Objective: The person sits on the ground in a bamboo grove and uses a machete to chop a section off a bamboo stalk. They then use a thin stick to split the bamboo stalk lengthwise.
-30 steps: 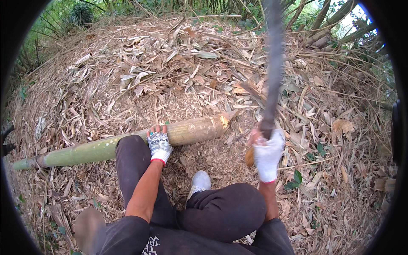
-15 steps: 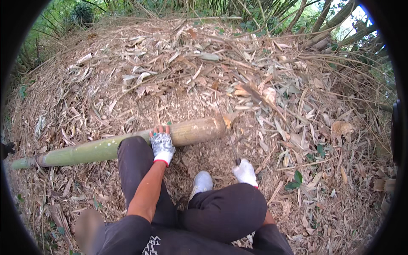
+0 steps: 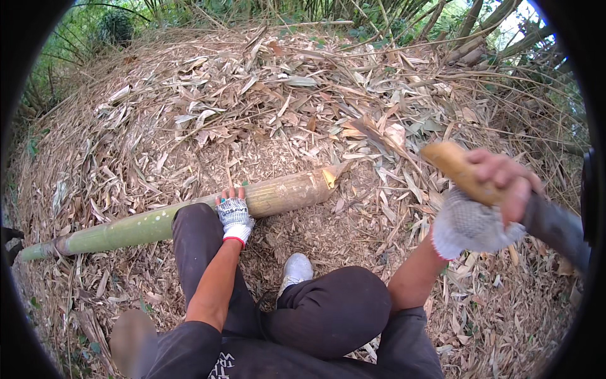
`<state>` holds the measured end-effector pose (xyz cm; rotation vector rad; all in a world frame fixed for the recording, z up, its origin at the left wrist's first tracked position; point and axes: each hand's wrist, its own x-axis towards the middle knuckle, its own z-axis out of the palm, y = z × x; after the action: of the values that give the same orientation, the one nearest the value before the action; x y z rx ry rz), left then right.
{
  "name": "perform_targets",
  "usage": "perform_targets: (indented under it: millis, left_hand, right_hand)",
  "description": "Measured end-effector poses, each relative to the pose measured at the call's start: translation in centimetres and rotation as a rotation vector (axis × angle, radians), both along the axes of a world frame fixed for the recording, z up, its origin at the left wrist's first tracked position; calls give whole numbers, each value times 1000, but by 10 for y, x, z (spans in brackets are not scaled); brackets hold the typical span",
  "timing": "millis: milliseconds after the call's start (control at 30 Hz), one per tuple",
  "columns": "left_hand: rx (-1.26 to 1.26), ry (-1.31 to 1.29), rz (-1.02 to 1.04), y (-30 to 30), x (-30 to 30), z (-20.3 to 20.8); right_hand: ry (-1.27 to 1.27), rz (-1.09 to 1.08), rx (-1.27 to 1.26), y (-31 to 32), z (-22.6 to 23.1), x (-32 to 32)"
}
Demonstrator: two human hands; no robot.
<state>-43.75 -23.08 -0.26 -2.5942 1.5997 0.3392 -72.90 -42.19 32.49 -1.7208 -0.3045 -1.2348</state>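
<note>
A thick bamboo pole point(image 3: 126, 232), green at the left and tan toward its right end, lies on the ground across my left knee. My left hand point(image 3: 235, 218), in a grey and white glove with bare fingertips, lies over the pole's tan part with its fingers curved over the far side. Fresh yellow wood point(image 3: 329, 177) shows at the cut right end. Raised at the right, my gloved right hand point(image 3: 483, 205) is wrapped round the wooden handle of a machete point(image 3: 558, 230). Its dark blade is blurred and runs out toward the right rim.
Dry leaves and bamboo chips point(image 3: 252, 114) cover the ground. A split piece of dry bamboo point(image 3: 382, 140) lies beyond the pole's cut end. Bamboo stems point(image 3: 480, 38) and thin branches stand at the back right. My white shoe point(image 3: 297, 268) is planted close to the pole.
My right hand has swung up and to the right with the machete, from low beside my right knee. A yellow cut face now shows at the pole's end. My left hand stays on the pole.
</note>
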Motion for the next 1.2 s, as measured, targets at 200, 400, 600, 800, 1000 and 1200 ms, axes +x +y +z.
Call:
perform_targets:
  millis: [200,400,600,800,1000,1200]
  left_hand:
    - [-15,-27,-9,-4,2,-1]
    - [-22,-58,-15,4,-3,-12]
    - [-6,-90,21,2,-1,-21]
    - [35,-46,17,0,-2,-13]
    - [-64,-56,-7,-4,0,-2]
    - [-37,-48,23,-1,-4,-13]
  right_hand:
    - [1389,-1146,705,118,-212,-12]
    - [969,-218,1874,153,-281,-65]
    - [706,-1250,112,77,-91,-10]
    - [-130,-312,264,37,-51,15]
    - [1967,-820,501,141,-244,-40]
    - [1396,-965,404,127,-223,-51]
